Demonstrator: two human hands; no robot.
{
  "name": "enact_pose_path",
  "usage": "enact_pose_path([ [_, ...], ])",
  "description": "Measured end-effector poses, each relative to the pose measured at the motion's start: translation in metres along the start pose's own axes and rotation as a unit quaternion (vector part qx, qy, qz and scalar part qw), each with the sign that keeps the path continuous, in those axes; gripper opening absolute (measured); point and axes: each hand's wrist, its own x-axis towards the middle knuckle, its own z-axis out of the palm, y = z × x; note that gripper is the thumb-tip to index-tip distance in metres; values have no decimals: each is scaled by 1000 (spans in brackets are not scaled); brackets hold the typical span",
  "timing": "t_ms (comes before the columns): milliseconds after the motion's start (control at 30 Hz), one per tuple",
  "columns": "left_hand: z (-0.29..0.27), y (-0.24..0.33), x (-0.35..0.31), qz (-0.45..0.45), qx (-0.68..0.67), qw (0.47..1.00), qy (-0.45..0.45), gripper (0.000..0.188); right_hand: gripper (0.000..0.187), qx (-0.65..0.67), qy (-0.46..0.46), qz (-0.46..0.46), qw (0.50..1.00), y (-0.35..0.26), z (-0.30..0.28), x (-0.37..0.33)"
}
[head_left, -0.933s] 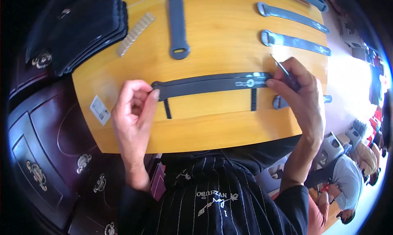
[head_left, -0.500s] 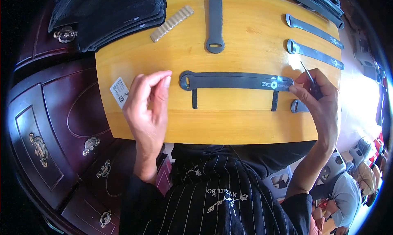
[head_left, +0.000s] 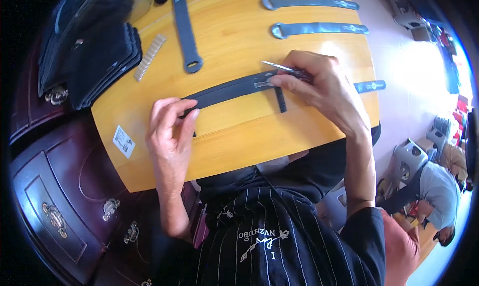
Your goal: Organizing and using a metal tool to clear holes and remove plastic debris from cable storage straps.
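Note:
A long black strap lies slantwise on the wooden table, with short dark tabs sticking out from under its near side. My left hand is closed at the strap's left end, thumb and forefinger on it, hiding the loop there. In my right hand is a slim pointed tool with a metal tip and dark handle, tip pointing left. The thumb of that hand also rests on the strap's right end. The tool's exact kind is hidden by the fingers.
Similar straps lie beyond, at the far right and beside my right wrist. Stacked black pieces stand far left, near a ridged tan strip. A white label lies left. Another person sits at right.
My view has turned, so the table appears tilted. My left hand has come onto the strap's left end. My right hand's tool now points left rather than up.

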Motion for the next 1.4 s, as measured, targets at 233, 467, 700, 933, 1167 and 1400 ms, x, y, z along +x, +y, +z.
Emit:
enact_pose_path([
  [233, 7, 16, -9, 72, 3, 996, 53, 10, 23, -61, 94, 24, 993, 36, -30, -55],
  [467, 59, 61, -23, 92, -106, 988, -69, 23, 21, 3, 118, -18, 993, 37, -11, -69],
  [700, 58, 49, -25, 94, -154, 979, -97, 18, 16, 12, 12, 21, 1000, 1, -5, -73],
  [933, -7, 3, -32, -97, -302, 947, -47, 10, 20, 5, 28, 84, 996, 14, -13, -67],
  [1167, -24, -18, -37, -180, -397, 900, 20, 10, 13, 231, -26, 177, 957, 14, -5, -54],
  [1400, -24, -25, -24, -136, -320, 937, 22, 16, 17, 218, 16, 182, 959, 17, -12, -46],
])
